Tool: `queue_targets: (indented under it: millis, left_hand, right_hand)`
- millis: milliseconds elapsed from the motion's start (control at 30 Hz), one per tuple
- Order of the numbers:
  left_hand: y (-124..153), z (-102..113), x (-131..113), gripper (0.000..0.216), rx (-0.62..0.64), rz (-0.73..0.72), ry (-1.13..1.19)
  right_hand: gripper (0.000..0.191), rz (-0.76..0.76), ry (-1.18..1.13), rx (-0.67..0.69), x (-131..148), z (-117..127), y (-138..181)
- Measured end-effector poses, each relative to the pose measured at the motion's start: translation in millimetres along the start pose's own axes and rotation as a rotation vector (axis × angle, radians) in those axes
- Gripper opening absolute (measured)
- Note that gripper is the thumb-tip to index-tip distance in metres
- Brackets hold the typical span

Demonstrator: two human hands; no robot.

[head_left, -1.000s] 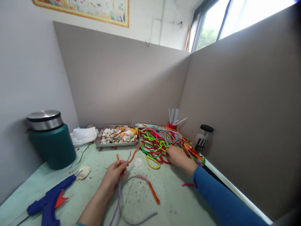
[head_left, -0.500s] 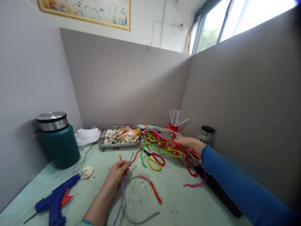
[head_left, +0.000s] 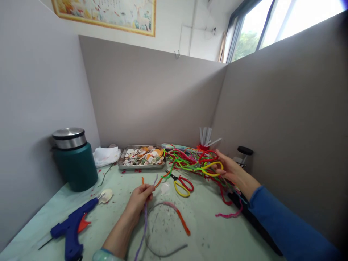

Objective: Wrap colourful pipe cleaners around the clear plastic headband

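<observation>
My left hand (head_left: 141, 197) is closed in a pinch on a purple pipe cleaner (head_left: 145, 228), whose short end pokes out above the fingers. Orange pipe cleaner (head_left: 163, 178) also shows on both sides of this hand; whether it is gripped I cannot tell. Over the heap of coloured pipe cleaners (head_left: 182, 156), my right hand (head_left: 231, 170) has its fingers at the red and yellow handles of a pair of scissors (head_left: 213, 169). Their blades are lost among the strands. A thin grey headband (head_left: 160, 256), partly wrapped in pink and orange, lies below my left hand.
Another pair of scissors (head_left: 182, 185) lies mid-table. A metal tray (head_left: 141, 167) of button-like discs stands behind. To the left are a blue glue gun (head_left: 71, 225), a pale disc (head_left: 106, 195), white tissue (head_left: 107, 156) and a green flask (head_left: 76, 166). Grey partitions (head_left: 152, 94) enclose the table.
My right hand has drawn slightly right, and the scissors' handles at its fingers now stand up more clearly from the heap. My left hand keeps its pinch. The view has shifted slightly.
</observation>
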State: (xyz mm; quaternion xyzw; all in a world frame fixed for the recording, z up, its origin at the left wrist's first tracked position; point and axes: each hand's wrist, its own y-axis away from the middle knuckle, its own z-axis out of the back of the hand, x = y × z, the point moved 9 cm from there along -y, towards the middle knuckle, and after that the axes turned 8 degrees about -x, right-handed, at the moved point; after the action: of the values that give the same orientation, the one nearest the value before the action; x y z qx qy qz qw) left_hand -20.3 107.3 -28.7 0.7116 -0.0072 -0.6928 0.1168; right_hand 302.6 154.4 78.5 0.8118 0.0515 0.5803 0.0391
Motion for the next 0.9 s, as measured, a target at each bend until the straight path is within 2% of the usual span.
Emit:
queue_targets:
  millis: [67, 167, 300, 400, 467, 567, 700, 800, 900]
  left_hand:
    - [0, 0, 0, 0.035, 0.002, 0.005, 0.001]
    - [1, -1, -1, 0.035, 0.014, 0.006, 0.002]
    - [2, -1, -3, 0.035, 0.011, 0.001, -0.01]
    - [4, -2, -5, 0.036, 0.018, 0.002, -0.016]
    - [4, -3, -6, 0.037, 0.02, 0.0, -0.016]
    - [5, -3, -7, 0.038, 0.022, -0.004, -0.008]
    - [5, -2, -7, 0.037, 0.014, -0.005, 0.005]
    - [6, -2, -7, 0.037, 0.013, -0.004, 0.008]
    - [7, -2, -8, 0.037, 0.015, 0.005, 0.015]
  right_hand:
    - [0.039, -0.005, 0.088, -0.004, 1, -6, 4]
    - [0.053, 0.085, 0.306, -0.017, 19, -18, 12]
    - [0.047, 0.272, 0.776, -0.087, 58, -33, 19]
    - [0.036, 0.384, 0.95, -0.078, 82, -48, 21]
    - [0.03, 0.458, 0.89, -0.153, 102, -47, 20]
    - [0.024, 0.576, 0.618, -0.266, 132, -37, 17]
    - [0.017, 0.666, 0.3, -0.4, 149, -19, 7]
    - [0.016, 0.702, 0.121, -0.448, 141, -13, 0]
    - [0.018, 0.638, 0.184, -0.449, 117, -20, -10]
